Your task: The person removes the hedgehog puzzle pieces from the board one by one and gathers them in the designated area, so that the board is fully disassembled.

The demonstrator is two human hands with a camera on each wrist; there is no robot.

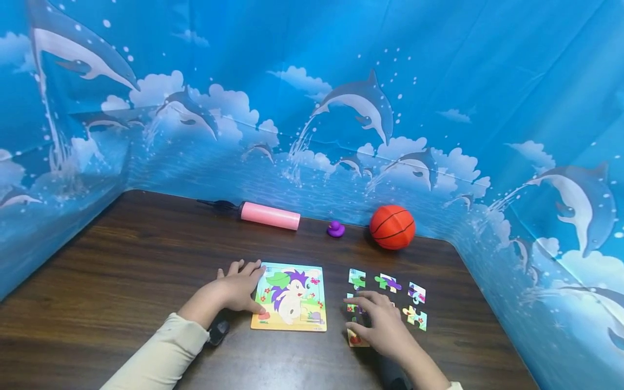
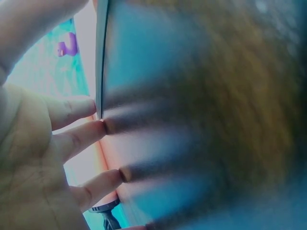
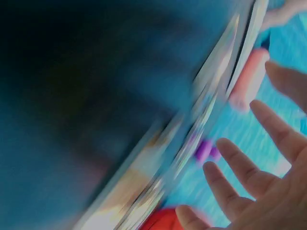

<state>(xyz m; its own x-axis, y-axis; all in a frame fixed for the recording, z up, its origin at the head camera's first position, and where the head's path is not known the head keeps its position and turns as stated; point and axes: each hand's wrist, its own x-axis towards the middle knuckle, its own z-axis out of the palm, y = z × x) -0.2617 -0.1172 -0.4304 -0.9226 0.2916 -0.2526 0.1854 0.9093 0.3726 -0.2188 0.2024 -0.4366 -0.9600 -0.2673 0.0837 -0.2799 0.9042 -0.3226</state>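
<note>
A square puzzle board (image 1: 291, 297) with a purple-maned cartoon animal lies on the brown table (image 1: 122, 271). My left hand (image 1: 239, 287) rests flat against the board's left edge, fingers straight; in the left wrist view the fingers (image 2: 76, 139) touch the tabletop. To the right of the board lie several loose puzzle pieces (image 1: 388, 282). My right hand (image 1: 380, 322) hovers over the nearer pieces with fingers spread and relaxed, covering some of them. One piece (image 1: 355, 339) pokes out under its palm. The right wrist view is blurred and shows spread fingers (image 3: 249, 167) holding nothing.
At the table's back lie a pink pump (image 1: 269, 215) with a black nozzle, a small purple duck (image 1: 335, 229) and an orange ball (image 1: 392, 227). A dolphin-printed blue cloth (image 1: 341, 108) walls in the table on three sides.
</note>
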